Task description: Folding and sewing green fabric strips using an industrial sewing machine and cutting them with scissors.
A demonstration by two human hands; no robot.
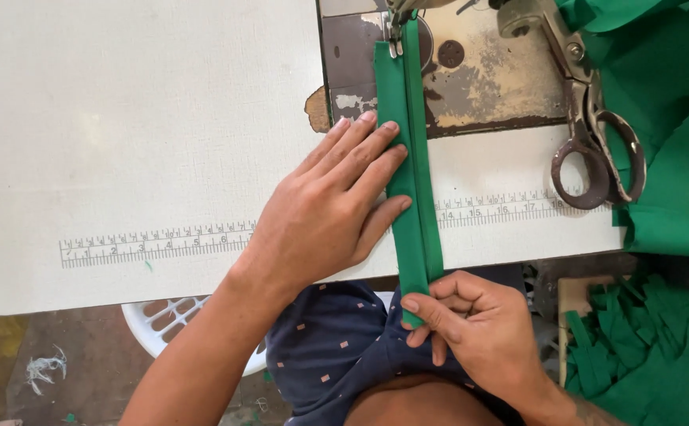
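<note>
hands work a long folded green fabric strip [410, 158] on the white counter [139, 118]: my left hand [337, 205] presses flat, fingers spread; my right hand [471, 323] pinches its near end.

A white sewing table [123, 118] with a printed ruler strip [155, 243] along its front edge is seen from above in even daylight. Below it, a brown, stained floor [84, 371] and a white plastic stool [159, 323] are shown.
</note>
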